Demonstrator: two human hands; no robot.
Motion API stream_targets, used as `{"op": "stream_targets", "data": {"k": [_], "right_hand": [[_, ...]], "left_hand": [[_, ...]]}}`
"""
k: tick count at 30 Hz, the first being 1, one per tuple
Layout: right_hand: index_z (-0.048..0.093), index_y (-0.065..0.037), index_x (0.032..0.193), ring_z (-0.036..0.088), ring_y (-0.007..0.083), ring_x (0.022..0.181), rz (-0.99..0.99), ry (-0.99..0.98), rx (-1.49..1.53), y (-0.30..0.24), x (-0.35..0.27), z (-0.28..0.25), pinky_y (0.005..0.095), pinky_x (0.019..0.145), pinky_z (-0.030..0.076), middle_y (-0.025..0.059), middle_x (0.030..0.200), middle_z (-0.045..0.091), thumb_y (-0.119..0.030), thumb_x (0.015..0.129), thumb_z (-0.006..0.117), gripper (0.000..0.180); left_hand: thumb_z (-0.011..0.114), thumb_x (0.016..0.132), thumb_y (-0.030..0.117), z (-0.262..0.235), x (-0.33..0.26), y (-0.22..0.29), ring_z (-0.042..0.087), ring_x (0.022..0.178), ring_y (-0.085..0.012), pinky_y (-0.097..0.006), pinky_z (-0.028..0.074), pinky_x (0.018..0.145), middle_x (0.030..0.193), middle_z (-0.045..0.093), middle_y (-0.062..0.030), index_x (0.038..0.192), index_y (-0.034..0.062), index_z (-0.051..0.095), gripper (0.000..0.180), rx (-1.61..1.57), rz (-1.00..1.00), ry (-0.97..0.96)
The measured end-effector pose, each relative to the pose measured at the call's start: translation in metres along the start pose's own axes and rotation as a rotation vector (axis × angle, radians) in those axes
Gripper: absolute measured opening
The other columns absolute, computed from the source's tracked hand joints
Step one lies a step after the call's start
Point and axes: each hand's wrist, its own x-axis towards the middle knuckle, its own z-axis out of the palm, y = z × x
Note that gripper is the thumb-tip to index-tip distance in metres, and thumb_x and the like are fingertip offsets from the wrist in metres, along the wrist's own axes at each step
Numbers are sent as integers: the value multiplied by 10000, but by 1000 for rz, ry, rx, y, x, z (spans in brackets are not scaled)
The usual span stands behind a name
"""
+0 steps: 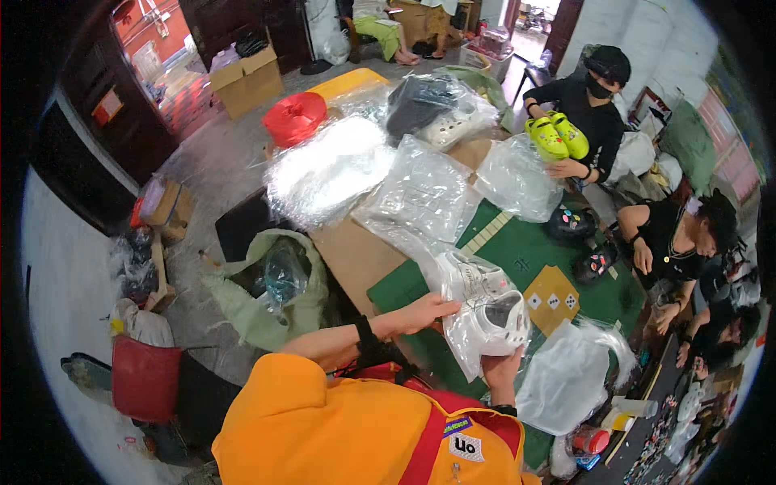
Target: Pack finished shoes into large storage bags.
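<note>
Head view: holding white clog-style footwear (507,318) in a clear bag (464,346) above the green mat (396,289), pinching the bag's left side with the closed left hand (432,311), cupping the near right end with the half-curled right hand (503,369). Could tear the bag or drop the footwear, probably through tugging or loose support. Looks pale, glossy and perforated behind crinkled plastic.
</note>
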Motion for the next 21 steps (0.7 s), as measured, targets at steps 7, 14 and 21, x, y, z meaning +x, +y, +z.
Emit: {"op": "stream_targets", "data": {"k": [7, 14, 21], "right_hand": [[295, -182, 1269, 332, 242, 1161, 143, -124, -94, 47, 27, 105, 418, 932, 277, 31, 1294, 321, -507, 827, 298, 549], [330, -171, 1218, 464, 200, 921, 288, -278, -412, 157, 69, 202, 353, 729, 391, 54, 1148, 437, -512, 833, 328, 514], [448, -76, 1121, 466, 259, 963, -522, -1129, -1725, 305, 52, 270, 384, 812, 353, 104, 1090, 472, -311, 693, 608, 514]], "left_hand": [[493, 828, 305, -40, -104, 39, 528, 665, -101, -245, 432, 585, 752, 577, -33, 833, -1, 583, 320, -16, 169, 297], [508, 822, 277, -130, -266, 90, 547, 662, -114, -248, 436, 594, 776, 595, -50, 857, -10, 581, 298, 83, 330, 674], [503, 826, 250, -192, -421, 103, 558, 790, -137, -268, 439, 703, 885, 586, -74, 933, -49, 555, 321, 74, 425, 1005]]}}
